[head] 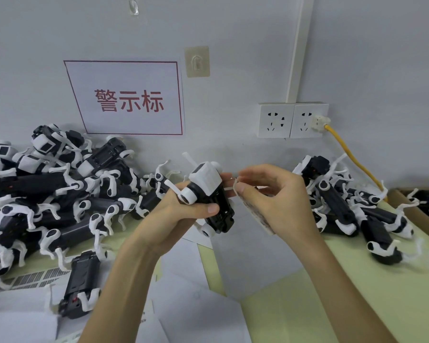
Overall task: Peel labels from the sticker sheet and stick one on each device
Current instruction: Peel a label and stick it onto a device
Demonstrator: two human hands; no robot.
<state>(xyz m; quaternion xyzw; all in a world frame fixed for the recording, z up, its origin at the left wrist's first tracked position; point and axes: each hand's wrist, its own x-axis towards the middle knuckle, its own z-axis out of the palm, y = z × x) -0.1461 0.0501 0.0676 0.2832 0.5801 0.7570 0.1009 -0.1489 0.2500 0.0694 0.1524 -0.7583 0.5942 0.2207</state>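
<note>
My left hand (pixel 176 211) grips a black and white robot-dog device (pixel 209 194) from below, thumb across its black body, held up over the table. My right hand (pixel 278 196) is just right of it and pinches a small white label (pixel 236 186) between thumb and forefinger. Against the right palm sits the sticker sheet (pixel 258 214), seen edge-on under the fingers. The label tip is close to the device's right side; I cannot tell if it touches.
A big heap of the same devices (pixel 60 194) fills the left of the table, another pile (pixel 352 206) lies at the right. One device (pixel 81 285) lies near the front left on white sheets (pixel 196 305). A cardboard box (pixel 416 206) sits far right. Wall sockets (pixel 292 120) with a yellow cable are behind.
</note>
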